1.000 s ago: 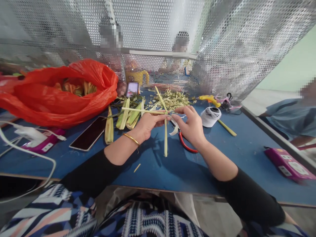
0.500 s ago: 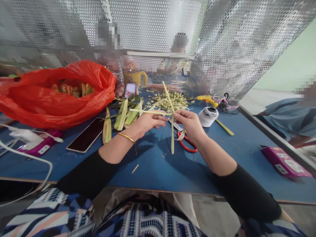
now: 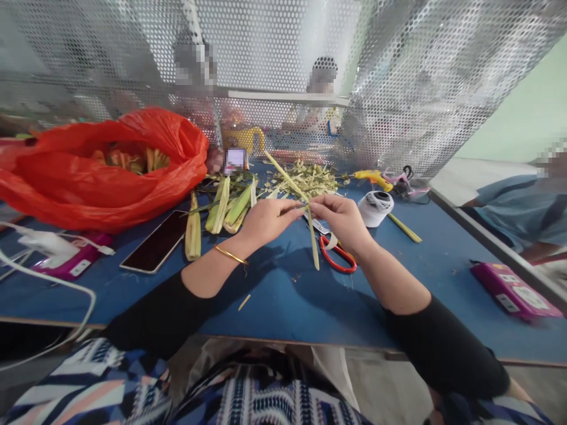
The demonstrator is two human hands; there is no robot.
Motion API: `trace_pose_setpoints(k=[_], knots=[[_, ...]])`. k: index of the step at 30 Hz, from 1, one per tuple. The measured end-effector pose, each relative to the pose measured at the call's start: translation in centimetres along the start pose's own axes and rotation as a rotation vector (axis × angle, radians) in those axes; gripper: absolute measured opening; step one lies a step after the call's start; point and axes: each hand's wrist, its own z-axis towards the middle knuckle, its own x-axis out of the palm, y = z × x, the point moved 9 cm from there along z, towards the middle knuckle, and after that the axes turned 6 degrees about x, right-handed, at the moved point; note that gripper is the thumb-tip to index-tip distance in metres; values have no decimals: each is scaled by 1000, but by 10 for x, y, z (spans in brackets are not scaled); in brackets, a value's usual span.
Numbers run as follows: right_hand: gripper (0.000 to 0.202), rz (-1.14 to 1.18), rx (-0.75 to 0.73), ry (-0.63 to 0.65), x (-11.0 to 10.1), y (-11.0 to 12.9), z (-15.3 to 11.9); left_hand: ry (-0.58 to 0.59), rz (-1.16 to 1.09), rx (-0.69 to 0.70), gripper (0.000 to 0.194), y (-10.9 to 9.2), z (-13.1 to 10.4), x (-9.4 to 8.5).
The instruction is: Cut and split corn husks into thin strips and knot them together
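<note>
Pale green corn husk strips cross between my two hands, one pointing up to the left and a narrow end hanging below. My right hand pinches them at the crossing between thumb and fingertips. From the left, my left hand meets the same spot, its thumb and fingers closed on a strip. Under my right hand lie scissors with red handles, partly covered, and a curled pale strip. Beside it stands a spool of white thread.
Corn husks and husk scraps lie beyond my hands. Left are a red plastic bag, a phone and a white cable. Right are a yellow glue gun, a purple pack and a seated person.
My left hand has moved right and closed at the crossing. The strip that stuck out left no longer shows; the upper strip now leans further left.
</note>
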Motion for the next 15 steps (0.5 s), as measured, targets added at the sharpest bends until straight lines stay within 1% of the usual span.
trace_pose_setpoints(k=[2,3,4,6,8,10,13,15], knots=[[17,33,-1,37,3,2,-1,124,-17,43,17,-2,1,13],[18,46,-3,57,4,2,-1,166,-24,56,17,-3,1,17],[19,52,-8,71,4,3,-1,184,-55,39,17,-1,1,20],[18,20,-33,62,1,6,-1,177,-127,-26,16,3,0,20],[14,-50,-62,28,-4,9,0,163,-198,-102,15,6,-2,19],[14,-110,-82,14,-6,11,0,169,-279,-202,16,11,-5,21],[15,-157,-88,71,-1,10,-1,162,-392,-384,17,24,-10,26],[15,-187,-89,134,5,9,-2,124,-433,-475,14,34,-12,28]])
